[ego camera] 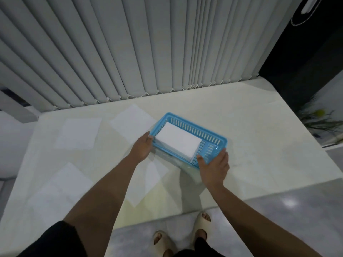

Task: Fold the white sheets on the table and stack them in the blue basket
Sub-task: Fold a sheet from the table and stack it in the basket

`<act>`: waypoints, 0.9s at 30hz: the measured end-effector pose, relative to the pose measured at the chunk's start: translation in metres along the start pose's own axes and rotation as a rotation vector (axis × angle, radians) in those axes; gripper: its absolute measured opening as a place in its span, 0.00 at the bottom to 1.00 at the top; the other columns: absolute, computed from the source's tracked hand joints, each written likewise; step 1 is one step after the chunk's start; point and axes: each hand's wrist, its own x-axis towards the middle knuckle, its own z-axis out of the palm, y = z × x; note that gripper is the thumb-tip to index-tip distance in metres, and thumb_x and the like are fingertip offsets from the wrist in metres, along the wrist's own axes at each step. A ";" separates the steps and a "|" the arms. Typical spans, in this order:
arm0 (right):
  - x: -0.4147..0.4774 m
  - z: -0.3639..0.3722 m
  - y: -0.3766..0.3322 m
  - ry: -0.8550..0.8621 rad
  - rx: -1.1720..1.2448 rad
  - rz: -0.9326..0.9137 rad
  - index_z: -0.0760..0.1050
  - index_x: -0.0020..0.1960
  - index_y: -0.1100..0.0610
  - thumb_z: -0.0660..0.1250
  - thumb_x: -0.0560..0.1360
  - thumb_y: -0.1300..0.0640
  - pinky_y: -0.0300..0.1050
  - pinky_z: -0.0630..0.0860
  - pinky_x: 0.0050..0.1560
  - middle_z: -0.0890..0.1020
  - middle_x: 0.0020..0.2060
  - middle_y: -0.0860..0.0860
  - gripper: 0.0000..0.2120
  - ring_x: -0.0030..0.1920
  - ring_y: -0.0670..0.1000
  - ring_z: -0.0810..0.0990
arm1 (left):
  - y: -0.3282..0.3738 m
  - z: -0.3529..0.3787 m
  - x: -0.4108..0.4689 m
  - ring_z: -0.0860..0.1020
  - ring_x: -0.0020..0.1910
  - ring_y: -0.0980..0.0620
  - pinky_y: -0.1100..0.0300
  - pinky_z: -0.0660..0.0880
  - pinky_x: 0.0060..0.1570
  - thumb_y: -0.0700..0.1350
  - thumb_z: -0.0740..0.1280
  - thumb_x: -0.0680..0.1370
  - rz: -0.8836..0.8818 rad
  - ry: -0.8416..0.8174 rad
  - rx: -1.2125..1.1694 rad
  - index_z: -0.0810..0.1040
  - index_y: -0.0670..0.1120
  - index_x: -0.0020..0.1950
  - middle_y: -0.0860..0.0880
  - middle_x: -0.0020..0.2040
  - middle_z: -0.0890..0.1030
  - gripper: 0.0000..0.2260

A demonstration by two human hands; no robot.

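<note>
The blue basket [207, 134] sits tilted on the white table [259, 127], with a stack of folded white sheets [178, 140] inside. My left hand [143, 146] grips its left short end. My right hand [213, 166] holds its near right corner, thumb over the rim. Several unfolded white sheets lie flat on the table: one at the far left [78, 133], one behind the left hand [132, 124], one at the near left [61, 186], and one under my forearms [148, 182].
Grey vertical blinds [130, 52] hang along the table's far edge. A dark panel [306, 62] and a plant [319, 119] stand to the right. The table's near edge runs above my sandalled feet [202, 219] on the grey floor.
</note>
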 end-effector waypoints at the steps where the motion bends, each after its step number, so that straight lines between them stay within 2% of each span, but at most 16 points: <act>1: -0.005 0.000 -0.002 0.033 -0.090 -0.049 0.49 0.77 0.63 0.70 0.72 0.44 0.57 0.53 0.73 0.56 0.75 0.64 0.46 0.73 0.65 0.59 | -0.005 -0.004 -0.005 0.66 0.73 0.46 0.53 0.60 0.73 0.54 0.50 0.83 0.024 0.020 0.025 0.63 0.44 0.75 0.44 0.74 0.67 0.24; 4: -0.028 0.004 -0.012 0.093 -0.219 -0.228 0.59 0.75 0.62 0.70 0.72 0.46 0.60 0.55 0.72 0.59 0.75 0.63 0.39 0.72 0.65 0.61 | -0.022 -0.013 -0.015 0.69 0.69 0.45 0.52 0.64 0.71 0.52 0.50 0.83 0.077 0.053 0.143 0.67 0.43 0.72 0.44 0.70 0.72 0.22; 7: -0.051 0.014 -0.023 0.121 -0.290 -0.479 0.70 0.69 0.59 0.70 0.72 0.50 0.60 0.63 0.69 0.66 0.72 0.61 0.28 0.69 0.64 0.66 | -0.042 -0.021 -0.020 0.71 0.67 0.45 0.49 0.68 0.68 0.48 0.55 0.82 0.113 0.045 0.307 0.68 0.46 0.71 0.45 0.68 0.74 0.18; 11: -0.075 0.034 -0.040 0.003 -0.336 -0.665 0.76 0.60 0.54 0.68 0.73 0.52 0.53 0.75 0.56 0.78 0.60 0.54 0.17 0.58 0.57 0.75 | -0.056 -0.024 -0.027 0.69 0.69 0.46 0.51 0.67 0.68 0.44 0.59 0.80 0.204 0.008 0.492 0.67 0.48 0.72 0.47 0.71 0.72 0.19; 13: -0.081 0.048 -0.045 -0.145 -0.318 -0.652 0.75 0.61 0.53 0.64 0.75 0.52 0.48 0.76 0.55 0.79 0.57 0.51 0.15 0.57 0.53 0.76 | -0.056 -0.021 -0.030 0.68 0.71 0.47 0.53 0.64 0.71 0.43 0.58 0.80 0.233 -0.030 0.528 0.66 0.48 0.73 0.48 0.73 0.69 0.20; 15: -0.080 0.062 -0.047 -0.237 -0.334 -0.612 0.74 0.63 0.53 0.62 0.78 0.52 0.45 0.75 0.55 0.78 0.57 0.51 0.15 0.58 0.52 0.75 | -0.056 -0.018 -0.032 0.67 0.72 0.47 0.54 0.62 0.72 0.43 0.58 0.81 0.249 -0.069 0.559 0.65 0.48 0.74 0.47 0.74 0.68 0.20; 18: -0.072 0.078 -0.051 -0.290 -0.467 -0.586 0.72 0.64 0.54 0.59 0.79 0.50 0.46 0.73 0.57 0.77 0.58 0.52 0.16 0.59 0.53 0.74 | -0.058 -0.015 -0.036 0.66 0.72 0.46 0.51 0.64 0.70 0.43 0.57 0.81 0.256 -0.127 0.613 0.62 0.47 0.75 0.46 0.75 0.64 0.22; 22: -0.065 0.094 -0.052 -0.330 -0.594 -0.484 0.70 0.64 0.56 0.59 0.79 0.49 0.47 0.72 0.60 0.75 0.59 0.54 0.17 0.61 0.54 0.73 | -0.063 -0.015 -0.030 0.67 0.71 0.45 0.49 0.68 0.67 0.43 0.58 0.80 0.274 -0.123 0.737 0.58 0.50 0.76 0.47 0.77 0.60 0.24; 24: -0.064 0.099 -0.051 -0.337 -0.616 -0.453 0.69 0.64 0.56 0.60 0.79 0.51 0.47 0.73 0.60 0.75 0.60 0.55 0.16 0.62 0.54 0.72 | -0.065 -0.016 -0.027 0.70 0.68 0.45 0.49 0.71 0.65 0.42 0.59 0.80 0.298 -0.127 0.803 0.59 0.50 0.75 0.47 0.75 0.64 0.24; 27: -0.059 0.104 -0.055 -0.399 -0.471 -0.321 0.73 0.61 0.56 0.64 0.76 0.54 0.47 0.75 0.58 0.78 0.58 0.53 0.14 0.61 0.54 0.75 | -0.065 -0.020 -0.024 0.75 0.58 0.45 0.51 0.75 0.56 0.41 0.60 0.78 0.339 -0.117 0.862 0.67 0.49 0.70 0.45 0.63 0.75 0.20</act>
